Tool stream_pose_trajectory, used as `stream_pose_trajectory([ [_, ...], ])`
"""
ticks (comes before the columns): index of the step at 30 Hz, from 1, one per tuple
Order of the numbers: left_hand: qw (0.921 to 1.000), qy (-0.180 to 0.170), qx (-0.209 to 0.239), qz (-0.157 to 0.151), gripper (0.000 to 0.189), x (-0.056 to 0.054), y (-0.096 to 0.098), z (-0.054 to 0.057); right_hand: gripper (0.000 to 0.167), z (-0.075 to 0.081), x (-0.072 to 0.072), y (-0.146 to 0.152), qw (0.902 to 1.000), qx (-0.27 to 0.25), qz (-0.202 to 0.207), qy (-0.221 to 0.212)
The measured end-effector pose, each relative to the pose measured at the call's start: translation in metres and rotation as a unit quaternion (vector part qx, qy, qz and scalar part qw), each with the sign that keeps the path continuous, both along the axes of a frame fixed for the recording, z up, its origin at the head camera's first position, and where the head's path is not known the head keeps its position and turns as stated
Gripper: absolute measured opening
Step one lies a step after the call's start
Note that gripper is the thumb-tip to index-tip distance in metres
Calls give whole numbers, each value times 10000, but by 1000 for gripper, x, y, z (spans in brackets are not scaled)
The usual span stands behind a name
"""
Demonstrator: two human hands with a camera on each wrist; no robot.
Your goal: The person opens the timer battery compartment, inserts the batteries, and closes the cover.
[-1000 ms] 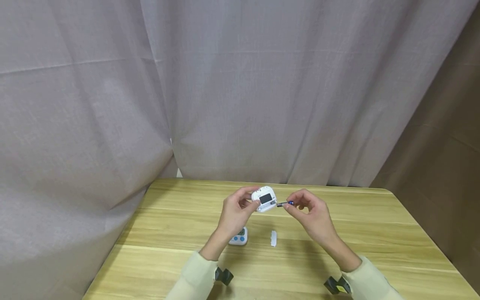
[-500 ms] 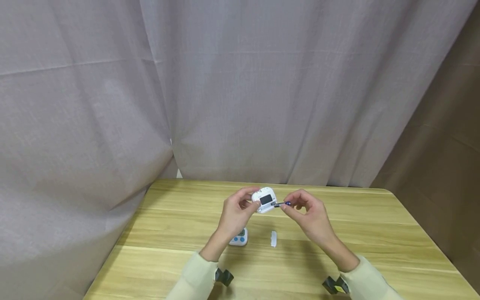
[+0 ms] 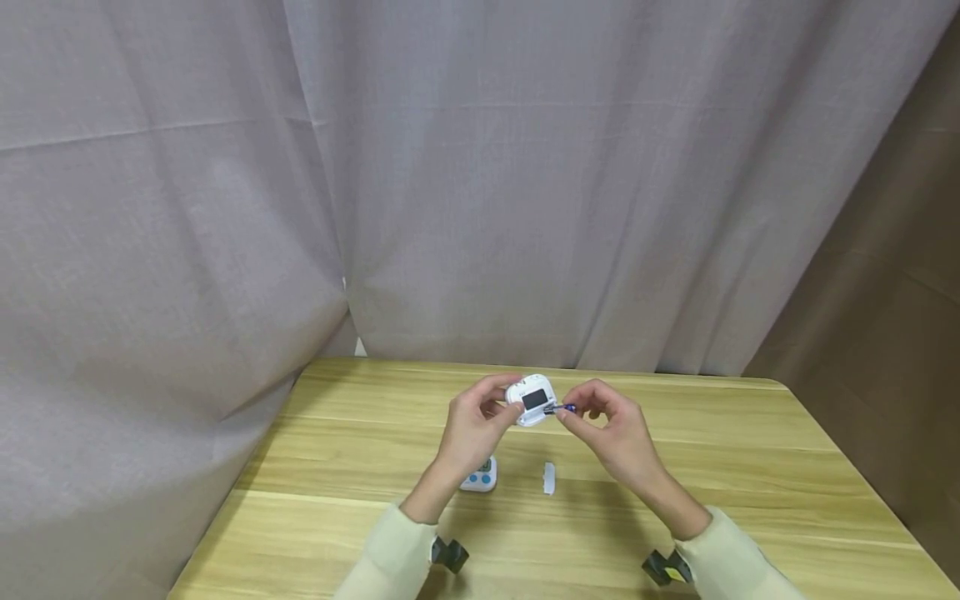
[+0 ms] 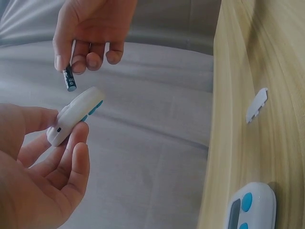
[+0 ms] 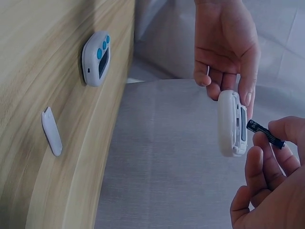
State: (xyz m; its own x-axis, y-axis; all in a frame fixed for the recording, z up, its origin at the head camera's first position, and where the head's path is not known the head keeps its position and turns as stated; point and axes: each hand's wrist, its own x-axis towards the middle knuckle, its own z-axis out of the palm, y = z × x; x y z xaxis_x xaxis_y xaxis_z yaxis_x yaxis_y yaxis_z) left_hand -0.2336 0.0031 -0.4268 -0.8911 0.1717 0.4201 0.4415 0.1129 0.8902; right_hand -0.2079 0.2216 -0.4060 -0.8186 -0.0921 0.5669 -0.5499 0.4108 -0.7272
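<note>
My left hand holds a white digital timer by its edge, thumb on the back and fingers under the blue-button side. Its back faces up, showing a dark rectangle and an uncovered battery slot. Between thumb and fingertips, my right hand pinches a small dark battery with a blue end. The battery's free end points at the slot, right at the timer's edge. Both hands are raised above the wooden table. In the left wrist view the battery hangs just over the timer.
A second white timer with blue buttons lies face up on the table, partly behind my left wrist in the head view. To its right lies a small white battery cover. A grey curtain hangs behind the table's far edge.
My right hand has moved a little left, bringing the battery from beside the timer to overlap its edge at the slot. The left hand has hardly moved; cover and second timer lie still.
</note>
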Motion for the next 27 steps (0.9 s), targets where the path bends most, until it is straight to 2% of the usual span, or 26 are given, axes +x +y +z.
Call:
stream_pose_trajectory([
  [9, 10000, 21, 17, -41, 37, 0, 0, 0, 16, -1, -1, 0, 10000, 45, 0, -1],
  [27, 10000, 63, 20, -51, 37, 1, 0, -1, 21, -8, -4, 0, 9987, 368, -166, 319],
])
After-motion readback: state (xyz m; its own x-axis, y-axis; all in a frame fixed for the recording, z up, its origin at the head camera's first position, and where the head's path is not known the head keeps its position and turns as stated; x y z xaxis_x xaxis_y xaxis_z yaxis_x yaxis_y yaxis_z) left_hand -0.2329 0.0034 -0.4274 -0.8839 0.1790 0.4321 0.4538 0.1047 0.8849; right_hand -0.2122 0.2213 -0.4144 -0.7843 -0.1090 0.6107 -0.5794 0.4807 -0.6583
